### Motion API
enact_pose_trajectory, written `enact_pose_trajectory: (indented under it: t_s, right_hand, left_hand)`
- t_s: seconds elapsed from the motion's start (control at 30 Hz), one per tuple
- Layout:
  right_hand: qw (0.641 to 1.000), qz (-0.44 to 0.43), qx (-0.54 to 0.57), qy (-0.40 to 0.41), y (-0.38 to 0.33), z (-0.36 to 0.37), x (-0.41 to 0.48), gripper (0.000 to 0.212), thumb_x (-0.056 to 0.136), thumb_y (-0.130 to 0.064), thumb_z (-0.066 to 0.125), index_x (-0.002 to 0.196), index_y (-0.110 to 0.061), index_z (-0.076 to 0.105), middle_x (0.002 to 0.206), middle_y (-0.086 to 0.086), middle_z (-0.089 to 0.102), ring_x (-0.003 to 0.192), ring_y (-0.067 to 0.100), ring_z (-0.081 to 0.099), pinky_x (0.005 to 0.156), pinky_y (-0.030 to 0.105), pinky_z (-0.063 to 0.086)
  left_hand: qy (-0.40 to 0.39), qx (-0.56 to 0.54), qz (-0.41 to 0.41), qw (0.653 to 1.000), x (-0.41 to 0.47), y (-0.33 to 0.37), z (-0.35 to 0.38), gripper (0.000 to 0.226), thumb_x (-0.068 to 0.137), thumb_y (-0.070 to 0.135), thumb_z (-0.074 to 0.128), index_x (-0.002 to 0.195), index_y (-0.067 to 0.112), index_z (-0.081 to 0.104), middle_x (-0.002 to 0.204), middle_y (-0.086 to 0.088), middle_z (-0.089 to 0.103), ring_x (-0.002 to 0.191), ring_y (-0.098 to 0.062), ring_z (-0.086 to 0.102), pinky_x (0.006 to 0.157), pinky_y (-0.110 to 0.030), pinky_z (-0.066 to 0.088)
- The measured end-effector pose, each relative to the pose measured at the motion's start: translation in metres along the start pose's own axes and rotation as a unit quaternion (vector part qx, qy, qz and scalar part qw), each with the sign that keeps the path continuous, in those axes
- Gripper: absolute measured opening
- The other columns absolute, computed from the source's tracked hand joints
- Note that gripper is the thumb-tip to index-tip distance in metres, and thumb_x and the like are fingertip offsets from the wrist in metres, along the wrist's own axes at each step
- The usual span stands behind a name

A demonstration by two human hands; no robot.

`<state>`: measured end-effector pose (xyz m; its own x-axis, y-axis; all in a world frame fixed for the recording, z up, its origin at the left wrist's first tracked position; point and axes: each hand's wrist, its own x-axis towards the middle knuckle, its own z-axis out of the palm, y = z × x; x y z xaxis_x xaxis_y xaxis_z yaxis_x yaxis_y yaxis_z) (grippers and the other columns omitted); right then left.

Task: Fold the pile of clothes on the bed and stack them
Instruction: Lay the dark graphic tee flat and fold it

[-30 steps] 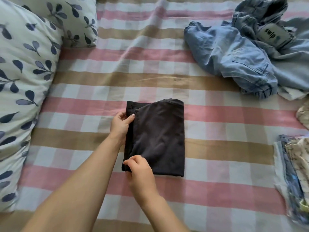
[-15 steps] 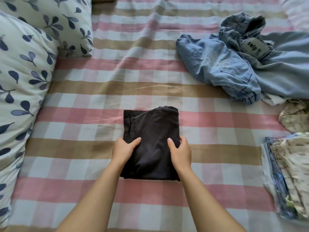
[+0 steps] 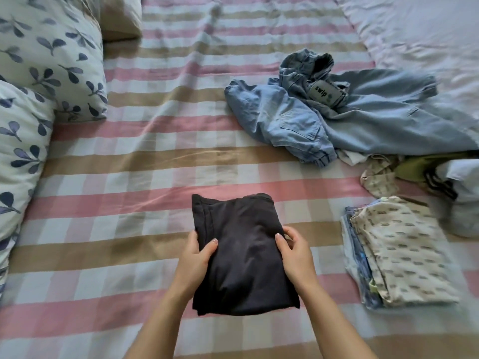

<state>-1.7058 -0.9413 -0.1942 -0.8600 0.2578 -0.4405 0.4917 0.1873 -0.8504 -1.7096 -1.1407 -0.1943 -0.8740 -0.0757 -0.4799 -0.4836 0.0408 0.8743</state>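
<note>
A folded black garment lies in front of me on the checked bed sheet. My left hand grips its left edge and my right hand grips its right edge, thumbs on top; its near end appears lifted off the sheet. To the right sits a stack of folded clothes with a patterned cream piece on top. Farther back on the right lies an unfolded pile with light blue jeans and, beside it, smaller crumpled pieces.
Two leaf-print pillows line the left side of the bed. A pale lilac cover lies at the back right. Checked sheet shows between the black garment and the jeans.
Both hands moved from pressing on the garment to gripping its two sides, and its near end has come up. The camera tilted up, showing more of the bed and pile.
</note>
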Motion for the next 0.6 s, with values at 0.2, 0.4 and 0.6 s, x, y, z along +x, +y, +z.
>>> enact_pose_trajectory:
  t_s: [0.2, 0.4, 0.6]
  right_hand:
    - [0.995, -0.041, 0.016, 0.084, -0.003, -0.149, -0.021, 0.022, 0.093, -0.009, 0.052, 0.094, -0.029, 0.061, 0.095, -0.008, 0.068, 0.091, 0.005, 0.063, 0.082, 0.024, 0.049]
    - [0.991, -0.053, -0.021, 0.118, 0.026, -0.286, 0.007, 0.019, 0.093, -0.010, 0.052, 0.095, -0.027, 0.062, 0.094, -0.006, 0.068, 0.090, 0.007, 0.063, 0.079, 0.018, 0.048]
    - [0.991, -0.010, -0.054, 0.121, 0.080, -0.336, 0.054, 0.016, 0.093, -0.010, 0.053, 0.096, -0.024, 0.060, 0.092, -0.007, 0.063, 0.089, 0.013, 0.060, 0.069, 0.010, 0.042]
  left_hand:
    - [-0.063, -0.025, 0.057, 0.996, -0.050, 0.028, 0.139, 0.032, 0.091, 0.010, 0.054, 0.114, 0.031, 0.053, 0.108, 0.024, 0.064, 0.103, 0.005, 0.058, 0.083, -0.013, 0.047]
    - [-0.093, -0.039, 0.070, 0.992, -0.065, 0.037, 0.281, 0.034, 0.091, 0.006, 0.053, 0.114, 0.031, 0.051, 0.113, 0.016, 0.061, 0.105, 0.004, 0.057, 0.085, -0.010, 0.045]
    - [-0.040, -0.010, 0.020, 0.999, -0.045, 0.002, 0.353, 0.035, 0.091, 0.004, 0.053, 0.122, 0.016, 0.046, 0.122, -0.003, 0.057, 0.114, -0.016, 0.055, 0.099, -0.034, 0.043]
